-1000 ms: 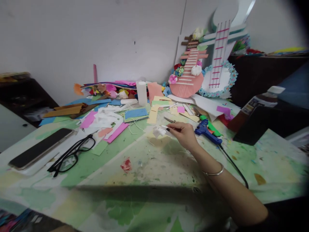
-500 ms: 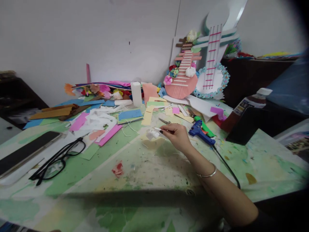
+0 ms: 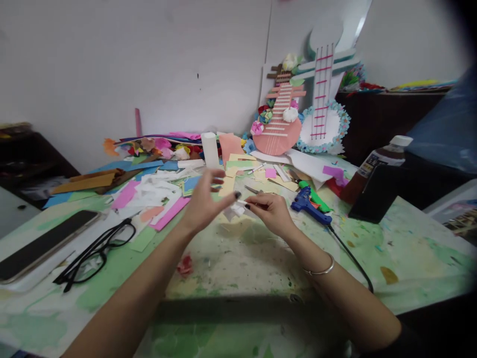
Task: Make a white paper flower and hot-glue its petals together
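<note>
Over the middle of the table, my right hand (image 3: 274, 213) pinches a thin white stick (image 3: 242, 202) between thumb and fingers. A small piece of crumpled white paper (image 3: 237, 211) shows at the stick's left end; whether it is attached or lies behind, I cannot tell. My left hand (image 3: 203, 206) is just left of it, fingers spread and thumb reaching toward the stick's tip, with nothing held. Scissors (image 3: 254, 190) lie partly hidden behind my right hand. A blue hot glue gun (image 3: 311, 205) rests to the right of that hand.
Glasses (image 3: 97, 252) and a phone (image 3: 48, 243) lie at left. Paper scraps (image 3: 164, 181) spread across the back around a white roll (image 3: 210, 151). Two paper instruments, one pink (image 3: 279, 134) and one white-blue (image 3: 316, 122), lean on the wall. A brown bottle (image 3: 376, 166) stands right.
My left hand has come in from the lower left up to the stick's tip. My right hand keeps its pinch on the stick in nearly the same place. The view has shifted slightly.
</note>
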`<control>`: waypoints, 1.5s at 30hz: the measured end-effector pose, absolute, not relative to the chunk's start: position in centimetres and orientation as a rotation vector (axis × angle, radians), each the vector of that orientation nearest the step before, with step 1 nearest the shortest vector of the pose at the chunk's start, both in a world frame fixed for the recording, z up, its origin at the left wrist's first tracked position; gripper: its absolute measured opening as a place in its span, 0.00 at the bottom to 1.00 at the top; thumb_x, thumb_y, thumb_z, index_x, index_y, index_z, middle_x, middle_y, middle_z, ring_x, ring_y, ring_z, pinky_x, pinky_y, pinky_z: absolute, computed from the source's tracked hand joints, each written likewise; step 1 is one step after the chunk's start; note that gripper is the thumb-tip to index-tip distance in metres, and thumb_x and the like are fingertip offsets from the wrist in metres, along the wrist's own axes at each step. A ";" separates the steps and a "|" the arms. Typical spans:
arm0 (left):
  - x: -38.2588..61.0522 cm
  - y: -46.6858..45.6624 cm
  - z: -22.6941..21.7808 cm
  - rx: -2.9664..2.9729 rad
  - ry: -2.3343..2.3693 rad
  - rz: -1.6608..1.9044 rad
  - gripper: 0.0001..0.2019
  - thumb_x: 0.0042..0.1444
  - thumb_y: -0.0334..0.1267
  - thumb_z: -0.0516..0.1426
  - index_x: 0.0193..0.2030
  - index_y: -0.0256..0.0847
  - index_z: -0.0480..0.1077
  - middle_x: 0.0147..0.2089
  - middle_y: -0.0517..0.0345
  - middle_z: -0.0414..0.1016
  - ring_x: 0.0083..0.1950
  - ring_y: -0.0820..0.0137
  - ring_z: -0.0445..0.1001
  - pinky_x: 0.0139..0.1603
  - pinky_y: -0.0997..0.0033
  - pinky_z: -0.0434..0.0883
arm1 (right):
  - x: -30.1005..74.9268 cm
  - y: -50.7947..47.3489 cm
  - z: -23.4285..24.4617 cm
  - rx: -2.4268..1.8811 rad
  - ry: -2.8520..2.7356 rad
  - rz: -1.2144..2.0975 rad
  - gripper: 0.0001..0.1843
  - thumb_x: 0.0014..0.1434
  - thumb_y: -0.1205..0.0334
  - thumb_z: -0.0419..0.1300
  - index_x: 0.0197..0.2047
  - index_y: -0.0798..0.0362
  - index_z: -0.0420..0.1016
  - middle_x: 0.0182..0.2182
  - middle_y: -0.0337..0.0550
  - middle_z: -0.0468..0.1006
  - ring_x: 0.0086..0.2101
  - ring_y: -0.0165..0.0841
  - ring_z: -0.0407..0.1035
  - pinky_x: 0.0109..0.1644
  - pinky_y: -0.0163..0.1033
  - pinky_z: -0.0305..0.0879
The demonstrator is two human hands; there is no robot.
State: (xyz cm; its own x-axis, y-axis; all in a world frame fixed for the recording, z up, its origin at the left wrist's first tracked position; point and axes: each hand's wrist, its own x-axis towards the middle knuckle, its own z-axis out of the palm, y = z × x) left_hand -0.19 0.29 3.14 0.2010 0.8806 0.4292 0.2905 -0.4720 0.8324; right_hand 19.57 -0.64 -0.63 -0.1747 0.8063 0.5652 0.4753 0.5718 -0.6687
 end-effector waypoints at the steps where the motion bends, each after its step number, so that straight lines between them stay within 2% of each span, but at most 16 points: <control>1: 0.2 0.6 2.6 1.872 1.062 1.197 0.31 0.46 0.44 0.66 0.56 0.38 0.64 0.55 0.45 0.69 0.54 0.59 0.71 0.52 0.59 0.70 | 19.5 -0.6 -0.7 -1.039 -1.818 0.417 0.08 0.55 0.66 0.61 0.35 0.54 0.83 0.25 0.41 0.79 0.27 0.29 0.70 0.31 0.34 0.62; 4: 1.4 1.4 0.8 1.883 0.969 0.985 0.37 0.38 0.42 0.68 0.57 0.37 0.64 0.51 0.45 0.74 0.51 0.60 0.73 0.51 0.63 0.69 | 19.5 -0.6 -0.8 -1.031 -1.817 0.407 0.09 0.54 0.68 0.60 0.36 0.52 0.83 0.25 0.40 0.79 0.27 0.29 0.70 0.32 0.34 0.64; 6: 1.9 1.6 -0.1 1.911 0.999 0.968 0.31 0.40 0.42 0.67 0.53 0.37 0.69 0.46 0.47 0.77 0.47 0.61 0.75 0.46 0.67 0.70 | 19.5 -0.6 -0.8 -1.049 -1.821 0.404 0.10 0.54 0.70 0.60 0.36 0.52 0.83 0.25 0.40 0.79 0.27 0.29 0.71 0.32 0.33 0.63; 9: 1.9 1.4 -0.6 1.863 1.048 0.961 0.17 0.46 0.42 0.63 0.41 0.34 0.77 0.38 0.51 0.79 0.38 0.65 0.75 0.36 0.73 0.68 | 19.4 -0.6 -0.8 -1.102 -1.826 0.416 0.10 0.54 0.69 0.59 0.35 0.52 0.82 0.25 0.40 0.79 0.27 0.29 0.71 0.31 0.33 0.62; 12: 1.9 1.1 -0.6 1.814 1.056 0.971 0.14 0.45 0.39 0.61 0.38 0.33 0.78 0.33 0.54 0.78 0.31 0.69 0.72 0.31 0.75 0.65 | 19.3 -0.6 -0.9 -1.144 -1.798 0.448 0.09 0.53 0.68 0.60 0.34 0.53 0.82 0.28 0.41 0.80 0.28 0.30 0.72 0.32 0.33 0.63; 16: 2.1 0.9 -0.9 1.730 1.064 1.016 0.14 0.42 0.37 0.62 0.37 0.32 0.78 0.28 0.58 0.75 0.28 0.72 0.69 0.29 0.77 0.63 | 19.2 -0.5 -1.0 -1.167 -1.698 0.563 0.08 0.52 0.68 0.60 0.32 0.55 0.81 0.27 0.43 0.81 0.27 0.31 0.72 0.31 0.33 0.65; 23: 2.3 0.9 -1.7 1.531 1.058 1.105 0.14 0.37 0.35 0.64 0.35 0.32 0.78 0.28 0.57 0.75 0.28 0.72 0.68 0.29 0.76 0.64 | 19.2 -0.4 -1.3 -1.160 -1.611 0.665 0.07 0.50 0.62 0.62 0.30 0.57 0.79 0.25 0.44 0.80 0.25 0.30 0.70 0.29 0.34 0.64; 30: 2.5 0.9 -1.6 1.440 1.029 1.120 0.14 0.35 0.34 0.65 0.33 0.33 0.75 0.26 0.60 0.73 0.26 0.74 0.67 0.27 0.76 0.62 | 19.3 -0.2 -1.4 -1.098 -1.535 0.745 0.07 0.47 0.62 0.64 0.28 0.57 0.79 0.26 0.46 0.81 0.26 0.32 0.72 0.30 0.35 0.65; 34: 2.4 0.7 -1.8 1.542 1.006 1.225 0.13 0.40 0.36 0.64 0.35 0.34 0.74 0.30 0.58 0.74 0.30 0.72 0.69 0.30 0.75 0.64 | 19.3 -0.2 -1.4 -1.092 -1.514 0.740 0.07 0.46 0.62 0.65 0.28 0.57 0.80 0.26 0.45 0.81 0.27 0.32 0.72 0.30 0.35 0.65; 37: 2.6 0.6 -2.1 1.712 1.008 1.349 0.12 0.43 0.34 0.62 0.37 0.36 0.70 0.35 0.57 0.73 0.34 0.71 0.70 0.35 0.74 0.65 | 19.2 -0.1 -1.4 -1.078 -1.507 0.743 0.06 0.46 0.62 0.65 0.28 0.57 0.79 0.25 0.45 0.80 0.26 0.31 0.71 0.30 0.34 0.64; 41: 2.9 0.7 -2.5 1.803 1.013 1.386 0.12 0.44 0.33 0.61 0.36 0.38 0.65 0.32 0.61 0.68 0.31 0.74 0.66 0.32 0.76 0.63 | 19.2 -0.3 -1.3 -1.074 -1.514 0.761 0.05 0.47 0.63 0.64 0.28 0.56 0.77 0.21 0.40 0.76 0.22 0.28 0.68 0.26 0.32 0.61; 45: 3.0 0.7 -2.4 1.806 0.929 1.397 0.09 0.47 0.31 0.60 0.36 0.39 0.66 0.34 0.61 0.68 0.33 0.73 0.66 0.34 0.76 0.62 | 19.2 -0.5 -1.3 -1.083 -1.511 0.838 0.05 0.49 0.62 0.62 0.29 0.56 0.73 0.18 0.36 0.71 0.19 0.26 0.66 0.23 0.31 0.60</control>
